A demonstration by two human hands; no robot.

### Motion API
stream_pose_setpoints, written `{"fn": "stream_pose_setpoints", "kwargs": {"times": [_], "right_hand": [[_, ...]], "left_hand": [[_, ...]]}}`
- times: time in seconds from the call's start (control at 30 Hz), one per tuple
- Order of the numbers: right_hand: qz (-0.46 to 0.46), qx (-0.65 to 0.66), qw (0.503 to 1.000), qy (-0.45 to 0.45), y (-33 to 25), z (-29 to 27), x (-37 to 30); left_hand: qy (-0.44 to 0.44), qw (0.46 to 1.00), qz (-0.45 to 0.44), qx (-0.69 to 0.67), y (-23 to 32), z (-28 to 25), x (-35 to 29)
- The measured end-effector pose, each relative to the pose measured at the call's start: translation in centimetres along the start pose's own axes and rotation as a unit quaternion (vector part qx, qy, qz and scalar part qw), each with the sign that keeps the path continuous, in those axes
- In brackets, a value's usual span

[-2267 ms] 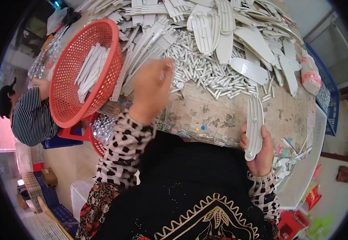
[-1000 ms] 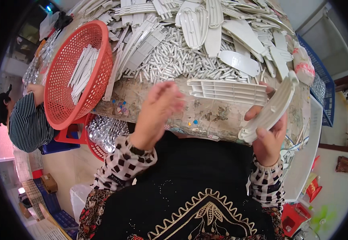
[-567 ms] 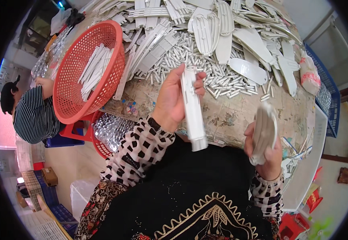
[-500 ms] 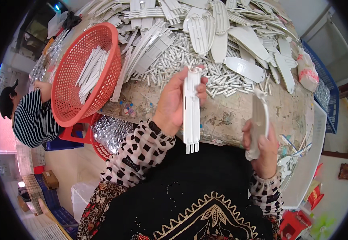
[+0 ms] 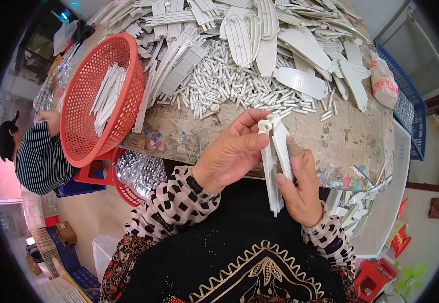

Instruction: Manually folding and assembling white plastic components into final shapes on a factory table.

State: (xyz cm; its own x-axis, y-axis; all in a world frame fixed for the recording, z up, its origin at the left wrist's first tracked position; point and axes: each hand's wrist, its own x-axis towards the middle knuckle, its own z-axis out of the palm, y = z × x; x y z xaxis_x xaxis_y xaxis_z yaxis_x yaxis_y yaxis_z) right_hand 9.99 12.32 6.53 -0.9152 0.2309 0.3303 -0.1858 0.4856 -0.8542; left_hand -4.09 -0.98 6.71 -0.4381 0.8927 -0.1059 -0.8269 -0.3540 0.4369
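Note:
My left hand (image 5: 234, 149) is closed on a long, narrow white plastic part (image 5: 270, 177), with thumb and fingers near its upper end. In my right hand (image 5: 300, 192) is a curved white plastic part (image 5: 281, 144), gripped along its side. Both parts stand tilted side by side in front of my chest, their upper ends meeting at small knobbed ends. Whether they are joined there I cannot tell. Beyond my hands, a heap of short white pegs (image 5: 224, 81) covers part of the worktable (image 5: 179, 126).
Piles of flat white plastic parts (image 5: 300, 45) fill the table's far side. A red perforated basket (image 5: 133, 81) with white strips stands at left. At right are a white bin (image 5: 401, 177) and a blue crate (image 5: 416, 116). Another person (image 5: 42, 151) is at far left.
My right hand has moved left and brought the curved part against the narrow one. My left hand has turned its part and shifted slightly toward me.

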Motion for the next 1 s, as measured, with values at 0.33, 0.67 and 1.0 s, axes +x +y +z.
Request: {"fn": "stream_pose_setpoints", "kwargs": {"times": [0.33, 0.67, 1.0], "right_hand": [[0.03, 0.004, 0.999, -0.039, -0.5, -0.8, -1.3], [-0.013, 0.004, 0.999, -0.029, -2.3, -2.3, -2.1], [-0.021, 0.039, 0.999, -0.021, -1.8, -2.0, -2.3]], "left_hand": [[0.038, 0.999, -0.013, 0.025, -1.4, -1.2, -1.7], [-0.023, 0.975, 0.051, 0.214, -0.6, 2.7, -1.6], [-0.031, 0.969, 0.11, 0.218, -1.4, 3.5, -1.0]]}}
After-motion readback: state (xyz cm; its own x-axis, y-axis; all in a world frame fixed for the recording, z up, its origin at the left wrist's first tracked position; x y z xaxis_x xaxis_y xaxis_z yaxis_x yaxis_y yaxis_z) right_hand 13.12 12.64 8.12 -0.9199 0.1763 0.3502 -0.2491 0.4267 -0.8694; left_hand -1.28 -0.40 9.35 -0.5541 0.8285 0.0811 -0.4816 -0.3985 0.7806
